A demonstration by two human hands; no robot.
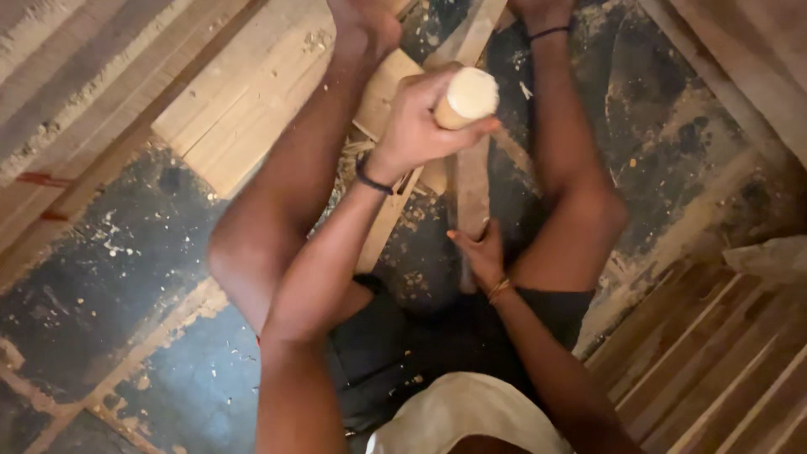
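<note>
Head view, looking down: I'm seeing a dark floor (143, 277) scattered with sawdust and shavings, and stacks of pale wooden planks (244, 101) lying off to the sides. I'm sitting on the floor with knees up, one bare foot (366, 25) pressing on boards ahead. Between my legs a narrow wooden strip (472, 181) is lying on the floor. My left hand (420, 118) is wrapping tight around a pale round wooden handle (466, 97), raised above the strip. My right hand (481, 252) is resting fingers-flat on the strip's near end, steadying it. I judge I'm mid-strike; the next move calls for a straight downward blow, fingers staying clear.
</note>
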